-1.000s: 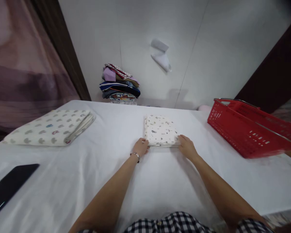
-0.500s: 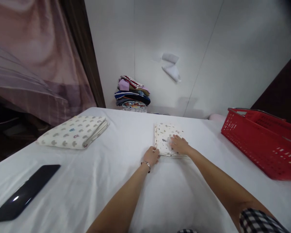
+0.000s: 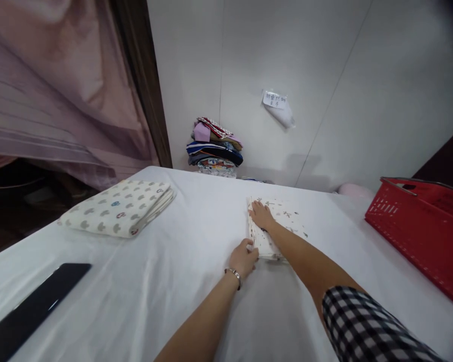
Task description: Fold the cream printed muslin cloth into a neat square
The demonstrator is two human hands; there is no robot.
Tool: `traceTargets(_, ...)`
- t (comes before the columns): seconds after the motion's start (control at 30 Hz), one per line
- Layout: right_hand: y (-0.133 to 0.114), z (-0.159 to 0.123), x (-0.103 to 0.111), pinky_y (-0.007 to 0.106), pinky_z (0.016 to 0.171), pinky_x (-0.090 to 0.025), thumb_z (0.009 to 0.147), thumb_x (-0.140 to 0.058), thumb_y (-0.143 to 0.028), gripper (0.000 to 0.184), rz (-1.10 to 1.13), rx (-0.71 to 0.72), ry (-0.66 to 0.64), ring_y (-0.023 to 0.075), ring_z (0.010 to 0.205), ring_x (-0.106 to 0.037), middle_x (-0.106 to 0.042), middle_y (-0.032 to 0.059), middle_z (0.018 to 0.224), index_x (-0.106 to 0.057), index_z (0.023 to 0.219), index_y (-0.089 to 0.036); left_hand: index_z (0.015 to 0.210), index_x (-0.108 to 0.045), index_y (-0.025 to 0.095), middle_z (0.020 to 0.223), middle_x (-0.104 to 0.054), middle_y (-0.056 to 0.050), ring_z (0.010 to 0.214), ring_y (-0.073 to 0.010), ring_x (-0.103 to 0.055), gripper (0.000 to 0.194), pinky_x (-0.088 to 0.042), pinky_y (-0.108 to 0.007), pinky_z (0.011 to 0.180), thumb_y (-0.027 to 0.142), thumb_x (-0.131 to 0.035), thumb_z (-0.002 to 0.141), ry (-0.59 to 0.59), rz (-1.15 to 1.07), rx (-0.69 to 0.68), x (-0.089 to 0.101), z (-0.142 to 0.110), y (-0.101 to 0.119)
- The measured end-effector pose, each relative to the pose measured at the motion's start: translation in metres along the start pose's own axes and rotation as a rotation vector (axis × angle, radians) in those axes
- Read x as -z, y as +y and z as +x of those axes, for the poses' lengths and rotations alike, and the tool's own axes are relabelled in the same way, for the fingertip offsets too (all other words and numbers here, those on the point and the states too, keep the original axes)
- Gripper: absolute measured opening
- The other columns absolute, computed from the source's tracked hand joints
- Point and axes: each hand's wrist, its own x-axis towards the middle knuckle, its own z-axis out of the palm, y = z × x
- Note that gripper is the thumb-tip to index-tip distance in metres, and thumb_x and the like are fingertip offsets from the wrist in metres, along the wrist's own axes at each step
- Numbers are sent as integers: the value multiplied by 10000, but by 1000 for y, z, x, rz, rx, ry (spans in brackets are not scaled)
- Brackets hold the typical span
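Observation:
A folded white cloth (image 3: 292, 221) with small brown and grey prints lies flat on the white-covered table. At its near left corner, my left hand (image 3: 243, 259) has its fingers curled around the edge, thumb on the upper side. My right hand (image 3: 261, 216) rests palm down near the far left edge of the same cloth, fingers stretched out. My right forearm covers part of the cloth's near right side. To the left lies another folded cloth (image 3: 113, 207), cream with grey mushroom-like prints.
A dark, shiny flat object (image 3: 33, 306) lies at the table's left front. On the right stands a red plastic basket (image 3: 419, 236) with a metal handle. A pile of folded clothes (image 3: 215, 146) sits beyond the far edge, by the wall. Pink curtains (image 3: 60, 90) hang at left.
My right hand has slid from the middle of the cloth to its far left edge. My left hand stays at the near left corner. The view has shifted slightly.

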Motion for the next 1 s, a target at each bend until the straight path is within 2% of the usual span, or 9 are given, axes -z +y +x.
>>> traceTargets(0.23, 7, 24, 4, 441, 1050, -144, 914, -211, -448, 562, 22, 6, -64, 244, 1345, -149, -219, 124, 1465, -277, 1373, -130, 972, -539, 194, 611, -612, 20, 443, -80, -518, 219, -363, -187, 476, 246, -460, 774, 46, 80, -79, -1, -4, -1)
traceTargets(0.4, -1, 41, -5, 428, 1063, -91, 888, -242, -497, 626, 16, -5, -95, 248, 1358, -103, -170, 110, 1481, -248, 1393, -128, 993, -527, 192, 624, -614, 13, 415, -84, -512, 233, -347, -189, 429, 264, -444, 788, 31, 30, -48, -1, -4, -1)
traceTargets(0.53, -4, 39, -7, 426, 1067, -61, 889, -212, -504, 647, 24, -15, -101, 240, 1365, -54, -112, 100, 1493, -200, 1412, -122, 992, -535, 195, 601, -605, 22, 413, -81, -515, 234, -351, -185, 432, 262, -451, 784, 42, 43, -52, -1, -2, -1)
traceTargets(0.73, -5, 39, 5, 443, 1061, -85, 868, -228, -564, 680, 72, -49, -153, 252, 1361, -73, -130, 100, 1491, -238, 1399, -139, 1001, -528, 187, 608, -621, 19, 427, -83, -528, 244, -364, -192, 461, 267, -458, 781, 51, 76, -48, -1, -2, -2)
traceTargets(0.9, -16, 32, -1, 445, 1066, -40, 857, -261, -570, 699, 65, -62, -148, 234, 1367, -8, -37, 91, 1502, -221, 1406, -139, 990, -532, 190, 600, -621, 19, 433, -86, -533, 235, -349, -197, 461, 289, -455, 791, 61, 108, -66, -1, 0, -4)
traceTargets(1.0, -19, 30, 3, 448, 1066, -28, 865, -264, -551, 682, 90, -73, -165, 226, 1368, -1, -24, 78, 1504, -170, 1423, -170, 995, -522, 186, 616, -628, 16, 426, -85, -531, 239, -351, -198, 456, 301, -450, 799, 51, 100, -68, -1, 1, -5)
